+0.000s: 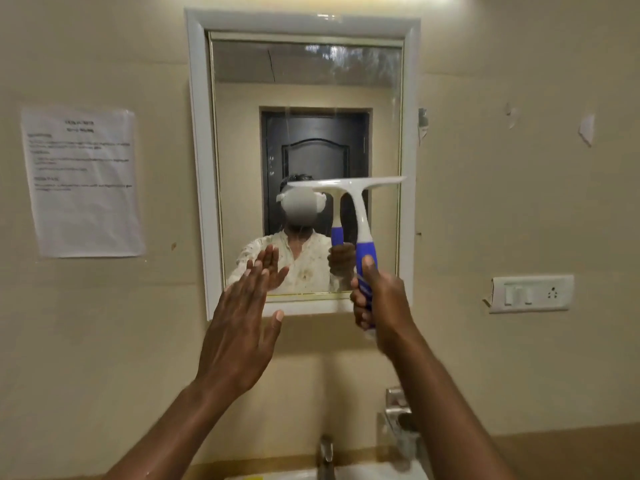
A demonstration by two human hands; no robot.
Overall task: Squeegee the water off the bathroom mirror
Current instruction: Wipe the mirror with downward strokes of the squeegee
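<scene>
Squeegee [349,188] sits right of frame centre on mirror [304,98], blade horizontal, handle pointing down. Our right hand [377,299] wraps fingers round blue grip. Left hand [242,327] flat, holding nothing. We judge downward pull next.

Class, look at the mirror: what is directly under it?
Under the mirror is bare wall, then a tap at the bottom edge. The forearms hide part of that wall; the basin is mostly out of frame.

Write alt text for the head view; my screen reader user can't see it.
A right hand grips a blue-handled white squeegee against a white-framed wall mirror, blade across its right half. The left hand is raised open at the mirror's lower left corner.
</scene>
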